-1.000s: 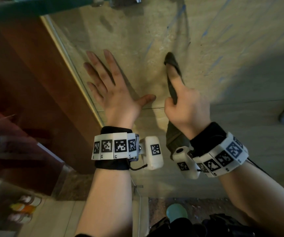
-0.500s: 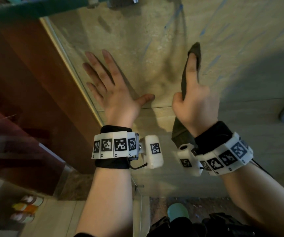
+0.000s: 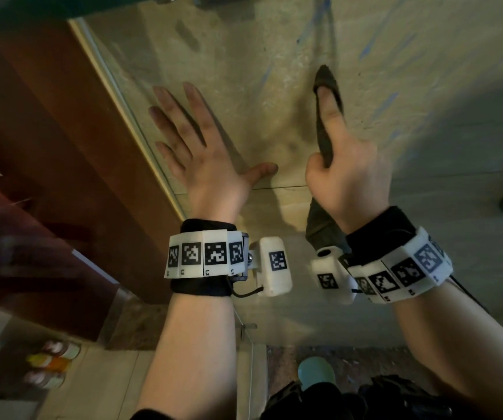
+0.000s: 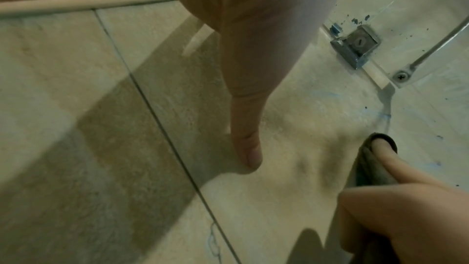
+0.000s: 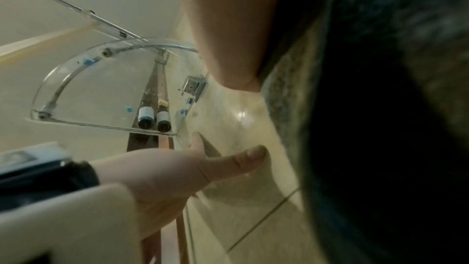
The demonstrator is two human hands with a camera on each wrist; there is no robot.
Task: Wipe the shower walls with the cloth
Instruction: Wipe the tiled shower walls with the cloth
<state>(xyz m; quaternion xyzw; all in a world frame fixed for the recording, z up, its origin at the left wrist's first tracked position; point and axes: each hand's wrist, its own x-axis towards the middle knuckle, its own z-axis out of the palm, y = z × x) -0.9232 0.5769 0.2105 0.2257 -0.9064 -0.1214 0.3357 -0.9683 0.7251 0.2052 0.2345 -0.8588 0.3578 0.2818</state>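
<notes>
The left hand (image 3: pixel 208 165) is laid flat against the beige tiled shower wall (image 3: pixel 244 86), its fingers straight and spread and its thumb stretched out to the side; nothing is held in it. In the left wrist view the thumb tip is seen touching the tile just beside a dark grout line (image 4: pixel 162 127).

The dark cloth (image 3: pixel 324 125) is gripped in the right hand (image 3: pixel 347 177). The forefinger is stretched up along the wall with the cloth draped over its tip, so that the cloth is pressed between fingertip and tile, while the thumb is closed against the cloth lower down. The other fingers are hidden from the head view. The rest of the cloth hangs down under the palm towards the wrist, and in the right wrist view it fills the right side as a dark, blurred mass (image 5: pixel 380 127). The two hands are near each other but apart, at about the same height on the wall.

Faint blue streaks (image 3: pixel 386 101) are seen on the tile to the right of the cloth. A clear curved corner shelf (image 5: pixel 76 87) is fixed to the wall above, with a square metal bracket (image 4: pixel 355 44) at its edge and two small dark bottles (image 5: pixel 154 117) standing on it. A reddish-brown wooden panel (image 3: pixel 62 147) lies to the left of the wall's edge.
</notes>
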